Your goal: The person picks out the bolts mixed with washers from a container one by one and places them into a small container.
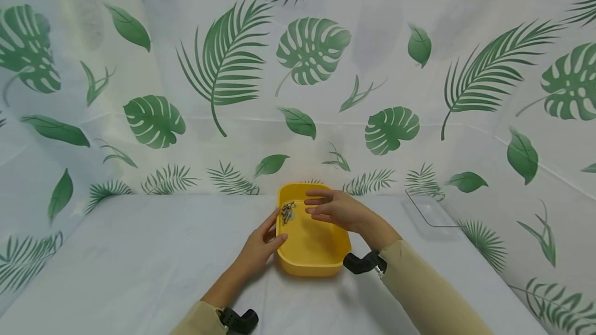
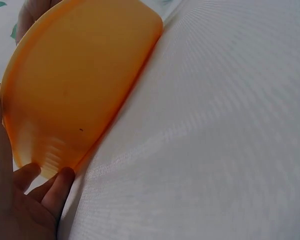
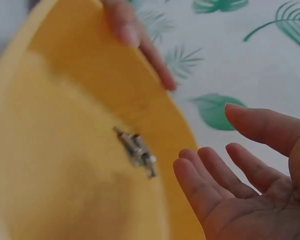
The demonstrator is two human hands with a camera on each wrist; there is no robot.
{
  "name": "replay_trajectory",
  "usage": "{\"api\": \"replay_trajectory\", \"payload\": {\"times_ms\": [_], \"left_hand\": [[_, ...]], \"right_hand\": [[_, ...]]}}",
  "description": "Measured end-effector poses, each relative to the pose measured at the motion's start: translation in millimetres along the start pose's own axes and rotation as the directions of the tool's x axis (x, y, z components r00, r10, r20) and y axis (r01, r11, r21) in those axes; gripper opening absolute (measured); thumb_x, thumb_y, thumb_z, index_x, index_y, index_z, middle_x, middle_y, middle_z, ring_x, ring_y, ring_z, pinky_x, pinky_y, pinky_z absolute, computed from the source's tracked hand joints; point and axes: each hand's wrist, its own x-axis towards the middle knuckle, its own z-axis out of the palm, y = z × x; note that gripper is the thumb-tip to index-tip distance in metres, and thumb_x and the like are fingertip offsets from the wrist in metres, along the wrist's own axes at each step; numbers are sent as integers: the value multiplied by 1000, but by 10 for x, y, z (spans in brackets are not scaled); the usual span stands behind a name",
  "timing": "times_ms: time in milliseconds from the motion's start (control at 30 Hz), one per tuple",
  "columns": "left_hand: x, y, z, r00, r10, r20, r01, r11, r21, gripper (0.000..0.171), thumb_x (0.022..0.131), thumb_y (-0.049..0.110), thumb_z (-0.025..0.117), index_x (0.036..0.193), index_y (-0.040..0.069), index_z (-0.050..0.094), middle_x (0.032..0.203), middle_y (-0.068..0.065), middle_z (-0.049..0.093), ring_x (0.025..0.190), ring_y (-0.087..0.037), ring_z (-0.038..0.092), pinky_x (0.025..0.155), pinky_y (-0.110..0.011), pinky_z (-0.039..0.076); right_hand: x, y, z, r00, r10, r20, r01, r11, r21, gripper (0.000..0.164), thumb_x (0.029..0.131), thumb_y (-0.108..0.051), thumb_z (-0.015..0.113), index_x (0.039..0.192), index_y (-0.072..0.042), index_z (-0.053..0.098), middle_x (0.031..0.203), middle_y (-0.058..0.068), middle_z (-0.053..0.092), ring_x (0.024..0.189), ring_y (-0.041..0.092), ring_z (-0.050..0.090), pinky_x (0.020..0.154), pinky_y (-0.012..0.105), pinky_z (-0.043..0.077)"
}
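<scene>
Yellow bin (image 1: 304,247), open-topped, with rounded corners, mouth up, on the white table (image 1: 139,262); inside, near its left wall, a small jumbled cluster of silvery metal pieces (image 1: 286,214).

Pieces (image 1: 286,214) at left inside tub (image 1: 309,244)

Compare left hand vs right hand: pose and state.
The left hand grips the rim of the yellow tub; the right hand hovers over it, holding nothing. The left hand's thumb and fingers straddle the tub wall; the right hand's fingers are extended and loosely spread. Shared: both are bare, with black wrist devices.
</scene>
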Motion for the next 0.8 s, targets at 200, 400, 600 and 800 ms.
{"api": "replay_trajectory", "payload": {"times_ms": [200, 400, 600, 800], "left_hand": [[12, -25, -1, 1000, 1, 4, -2, 1000, 12, 69, 100, 26, 62, 161, 29, 29, 168, 1, 28, 145, -36, 45, 109, -48, 50], [10, -40, -7, 1000, -1, 8, 1, 1000, 14, 69, 101, 25, 62, 161, 29, 29, 168, 0, 29, 144, -36, 46, 108, -46, 52], [27, -72, -9, 1000, -2, 16, 2, 1000, 17, 70, 101, 25, 62, 161, 30, 27, 168, -1, 28, 144, -36, 47, 107, -44, 53], [30, -72, -22, 1000, 2, 18, -2, 1000, 12, 70, 100, 26, 62, 161, 33, 27, 168, -1, 28, 143, -36, 48, 106, -44, 54]], "right_hand": [[220, 39, 42, 997, 76, 18, -76, 997, -1, 61, 96, 3, 60, 153, -3, 41, 155, 23, 45, 139, 37, 52, 116, 46, 43], [393, 91, 104, 992, 127, -5, -127, 992, -16, 58, 96, 5, 57, 151, -1, 43, 150, 24, 50, 133, 35, 58, 112, 43, 48], [496, 126, 186, 987, 156, -30, -156, 988, 22, 54, 99, 3, 55, 151, 4, 40, 146, 27, 53, 129, 36, 62, 108, 41, 51], [570, 169, 269, 984, 171, -57, -172, 985, -16, 47, 98, 0, 60, 144, 4, 51, 133, 23, 65, 112, 30, 71, 104, 40, 55]]}}
